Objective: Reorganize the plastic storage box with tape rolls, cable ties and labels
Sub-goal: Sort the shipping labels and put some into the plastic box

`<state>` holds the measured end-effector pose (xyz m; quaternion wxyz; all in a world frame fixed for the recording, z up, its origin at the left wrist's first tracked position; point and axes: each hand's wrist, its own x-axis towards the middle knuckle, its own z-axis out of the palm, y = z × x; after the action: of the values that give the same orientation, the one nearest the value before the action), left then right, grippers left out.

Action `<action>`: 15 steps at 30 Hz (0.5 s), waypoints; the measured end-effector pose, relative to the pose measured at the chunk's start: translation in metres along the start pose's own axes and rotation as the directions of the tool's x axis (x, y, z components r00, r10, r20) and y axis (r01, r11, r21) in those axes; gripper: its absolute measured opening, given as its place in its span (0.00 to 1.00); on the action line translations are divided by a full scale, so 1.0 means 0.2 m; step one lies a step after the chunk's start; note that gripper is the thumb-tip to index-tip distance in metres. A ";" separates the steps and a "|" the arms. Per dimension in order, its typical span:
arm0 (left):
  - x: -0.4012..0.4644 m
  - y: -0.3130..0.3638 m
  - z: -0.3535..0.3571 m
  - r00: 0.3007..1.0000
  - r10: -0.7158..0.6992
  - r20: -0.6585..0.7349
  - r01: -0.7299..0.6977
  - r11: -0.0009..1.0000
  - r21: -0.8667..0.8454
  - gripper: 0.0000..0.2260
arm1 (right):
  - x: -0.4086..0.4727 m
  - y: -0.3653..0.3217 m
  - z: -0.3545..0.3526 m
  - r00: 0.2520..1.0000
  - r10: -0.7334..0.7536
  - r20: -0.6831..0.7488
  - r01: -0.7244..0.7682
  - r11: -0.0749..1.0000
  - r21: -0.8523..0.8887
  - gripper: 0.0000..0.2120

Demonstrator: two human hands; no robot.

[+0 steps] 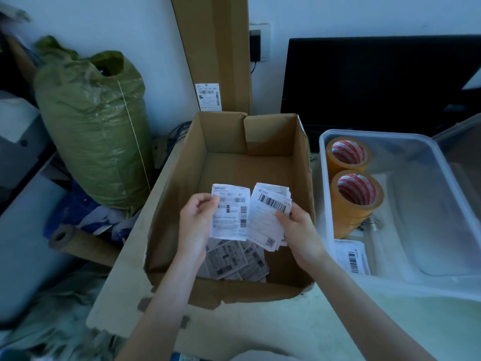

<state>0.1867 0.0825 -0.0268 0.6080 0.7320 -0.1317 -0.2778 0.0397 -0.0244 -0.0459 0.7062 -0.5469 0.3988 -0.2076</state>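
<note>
Both hands are held over an open cardboard box (pixel 197 162). The left hand (pixel 196 220) pinches a single shipping label (pixel 230 213) by its left edge, thumb on the printed face and fingers curled behind it. The right hand (pixel 299 225) grips a fanned stack of labels (pixel 268 217) at its right side, thumb on top and fingers curled beneath; the stack's left edge lies just beside the single label. More loose labels (pixel 239 261) lie on the box's floor under the hands, near its front wall. To the right of the cardboard box stands the clear plastic storage box (pixel 322 178) on a pale surface (pixel 325 321). Inside it, against its left wall, two rolls of tan packing tape (pixel 356 196) stand one behind the other, and another label (pixel 351 256) lies flat in its near left corner. Left of the cardboard box a green woven sack (pixel 96 131) stands against the wall, with a cardboard tube (pixel 80 243) lying near its base.
</note>
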 end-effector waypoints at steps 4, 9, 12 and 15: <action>0.00 -0.03 0.09 0.999 -0.013 0.036 0.010 0.997 0.075 0.06 | -0.03 -0.01 0.02 0.989 -0.008 0.150 0.010 1.000 -0.016 0.13; -0.04 -0.03 0.19 0.995 -0.079 0.053 0.080 0.997 -0.011 0.06 | -0.04 -0.05 0.04 0.977 -0.035 0.209 0.050 0.996 -0.067 0.12; -0.05 -0.01 0.22 0.992 -0.122 0.024 0.124 0.977 -0.175 0.07 | -0.03 -0.06 0.04 0.975 0.004 0.222 0.020 0.994 -0.104 0.14; -0.05 0.02 0.23 0.989 -0.136 0.051 0.145 0.915 -0.377 0.15 | -0.03 -0.06 0.02 0.966 0.072 0.248 -0.045 0.992 -0.114 0.13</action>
<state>0.1527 0.0506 -0.0253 0.7150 0.6048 -0.0295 -0.3495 0.0408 -0.0204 -0.0321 0.7265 -0.5940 0.3325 -0.0940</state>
